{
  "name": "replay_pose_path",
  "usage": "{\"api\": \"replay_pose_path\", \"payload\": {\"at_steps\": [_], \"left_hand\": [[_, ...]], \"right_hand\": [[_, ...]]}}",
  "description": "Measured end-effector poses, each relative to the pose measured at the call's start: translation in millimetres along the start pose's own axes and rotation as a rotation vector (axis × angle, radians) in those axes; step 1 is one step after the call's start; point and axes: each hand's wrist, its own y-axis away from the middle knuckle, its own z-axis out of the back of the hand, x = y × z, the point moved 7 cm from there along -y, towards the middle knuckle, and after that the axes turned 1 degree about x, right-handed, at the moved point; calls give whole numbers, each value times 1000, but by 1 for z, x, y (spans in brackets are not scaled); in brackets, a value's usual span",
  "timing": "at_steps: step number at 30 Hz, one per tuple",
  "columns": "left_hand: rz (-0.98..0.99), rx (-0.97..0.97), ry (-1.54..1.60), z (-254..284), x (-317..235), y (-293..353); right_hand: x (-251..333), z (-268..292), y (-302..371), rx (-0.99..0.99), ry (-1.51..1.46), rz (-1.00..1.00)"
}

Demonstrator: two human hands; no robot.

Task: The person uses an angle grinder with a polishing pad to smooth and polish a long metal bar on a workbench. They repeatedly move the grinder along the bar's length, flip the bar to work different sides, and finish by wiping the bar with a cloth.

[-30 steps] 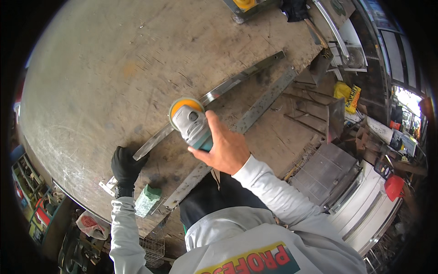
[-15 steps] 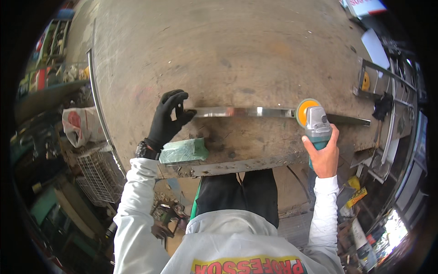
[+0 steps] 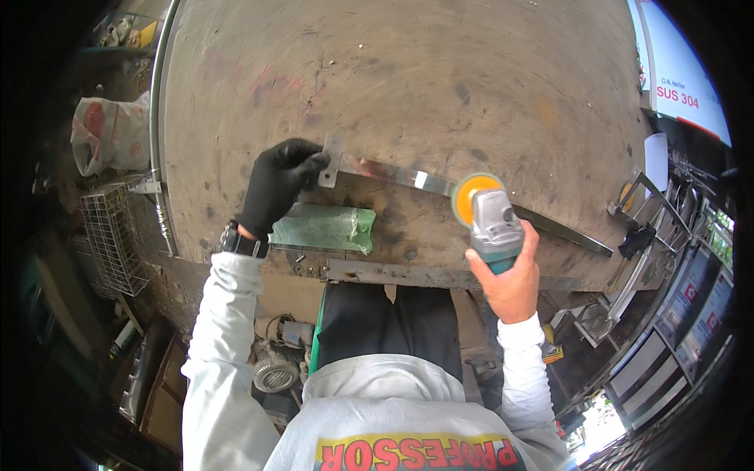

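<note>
Fingers of the left hand [image 3: 279, 180] apparently pinch the metal strip [image 3: 393, 173] while the right hand [image 3: 510, 282] grips the grinder [image 3: 495, 221], grinding looking underway, unfinished.

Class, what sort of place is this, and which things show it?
Most likely a metalworking shop: the right hand holds an angle grinder, near a shiny metal bar and a scuffed workbench.

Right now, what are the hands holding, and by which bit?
The bare right hand grips a grinder by its teal body. The gloved left hand seems to pinch the small plate at the left end of the metal bar.
</note>
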Motion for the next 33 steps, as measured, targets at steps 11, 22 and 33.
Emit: {"api": "replay_pose_path", "payload": {"at_steps": [11,22,33], "left_hand": [[-18,193,120,-23,14,-20],[-2,200,119,-19,17,-26],[-76,230,76,-14,21,-25]], "right_hand": [[93,-72,-41,165,70,208],[-14,18,-9,-69,57,-18],[-6,21,-9,-58,110,-13]]}}
